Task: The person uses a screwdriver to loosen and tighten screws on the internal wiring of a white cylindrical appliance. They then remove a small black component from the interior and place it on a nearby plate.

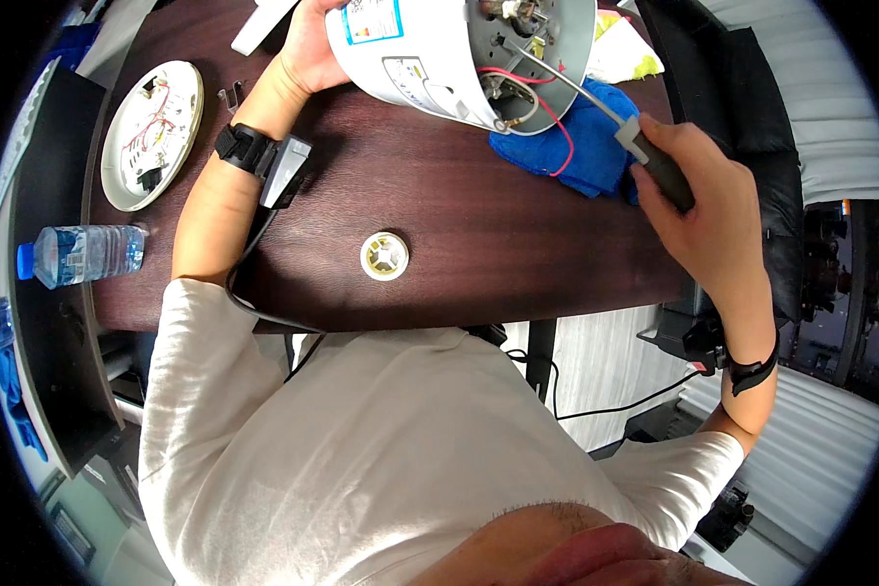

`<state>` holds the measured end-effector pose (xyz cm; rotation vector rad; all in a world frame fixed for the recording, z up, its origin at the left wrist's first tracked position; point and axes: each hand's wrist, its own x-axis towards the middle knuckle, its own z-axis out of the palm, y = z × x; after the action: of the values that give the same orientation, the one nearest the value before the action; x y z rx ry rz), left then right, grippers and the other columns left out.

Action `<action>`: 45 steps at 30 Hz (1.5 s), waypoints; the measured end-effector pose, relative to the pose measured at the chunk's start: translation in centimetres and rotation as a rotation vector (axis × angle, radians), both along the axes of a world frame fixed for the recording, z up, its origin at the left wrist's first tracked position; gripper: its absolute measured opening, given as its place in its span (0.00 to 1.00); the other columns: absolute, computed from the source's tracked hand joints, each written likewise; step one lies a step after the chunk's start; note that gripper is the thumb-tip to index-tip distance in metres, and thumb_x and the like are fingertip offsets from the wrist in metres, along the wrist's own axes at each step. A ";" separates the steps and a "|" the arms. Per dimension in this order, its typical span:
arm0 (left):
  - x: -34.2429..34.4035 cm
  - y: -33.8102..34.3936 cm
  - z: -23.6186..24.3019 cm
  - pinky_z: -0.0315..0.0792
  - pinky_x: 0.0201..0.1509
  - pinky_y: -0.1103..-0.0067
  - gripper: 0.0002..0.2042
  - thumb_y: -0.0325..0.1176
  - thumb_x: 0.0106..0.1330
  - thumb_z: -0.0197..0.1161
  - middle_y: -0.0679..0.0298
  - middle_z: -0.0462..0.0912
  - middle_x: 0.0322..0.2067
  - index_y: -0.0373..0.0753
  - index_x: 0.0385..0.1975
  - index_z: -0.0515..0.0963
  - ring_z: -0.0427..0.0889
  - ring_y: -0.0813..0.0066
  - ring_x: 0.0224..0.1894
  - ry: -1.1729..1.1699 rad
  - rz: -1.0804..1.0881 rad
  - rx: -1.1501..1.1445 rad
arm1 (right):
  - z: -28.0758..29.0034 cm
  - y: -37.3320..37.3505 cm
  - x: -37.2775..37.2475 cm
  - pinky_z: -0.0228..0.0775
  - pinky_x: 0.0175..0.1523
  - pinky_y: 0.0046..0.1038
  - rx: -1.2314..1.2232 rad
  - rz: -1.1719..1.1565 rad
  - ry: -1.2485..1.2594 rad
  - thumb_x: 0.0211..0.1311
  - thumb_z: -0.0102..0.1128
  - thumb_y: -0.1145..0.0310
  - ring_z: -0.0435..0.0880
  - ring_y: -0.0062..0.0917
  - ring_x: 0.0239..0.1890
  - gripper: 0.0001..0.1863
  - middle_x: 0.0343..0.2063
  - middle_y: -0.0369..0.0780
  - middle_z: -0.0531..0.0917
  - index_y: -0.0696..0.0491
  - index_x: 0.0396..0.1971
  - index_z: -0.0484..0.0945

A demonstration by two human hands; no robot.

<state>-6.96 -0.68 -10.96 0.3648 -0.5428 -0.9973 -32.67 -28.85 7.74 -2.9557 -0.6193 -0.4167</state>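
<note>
one white cylindrical housing [425,93], tilted over the far worktop [459,234], contains metal fittings and wires. right hand [708,186]: fingers closed around one screwdriver [632,139], shaft reaching the housing's opening. left hand [311,54]: against the housing; finger closure hidden, cannot tell. one round cover [119,195] holds wired parts.

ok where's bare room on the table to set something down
Widest bare patch: tabletop right of the small white ring, between blue cloth and near edge. Crowded: far right, with white cylinder, screwdriver and right hand; far left, wired dish and bottle.
</note>
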 end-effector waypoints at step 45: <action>-0.3 0.0 0.4 0.61 0.64 0.61 0.31 0.48 0.57 0.54 0.54 0.74 0.54 0.37 0.59 0.66 0.74 0.55 0.56 -0.024 0.075 0.066 | 0.6 -0.3 -0.4 0.63 0.30 0.17 0.385 -0.181 0.215 0.55 0.60 0.76 0.70 0.15 0.24 0.11 0.21 0.35 0.74 0.60 0.38 0.74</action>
<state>-7.23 -0.66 -10.53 0.4528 -0.5148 -0.9409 -33.11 -29.15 8.34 -2.6418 -0.2172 -0.1986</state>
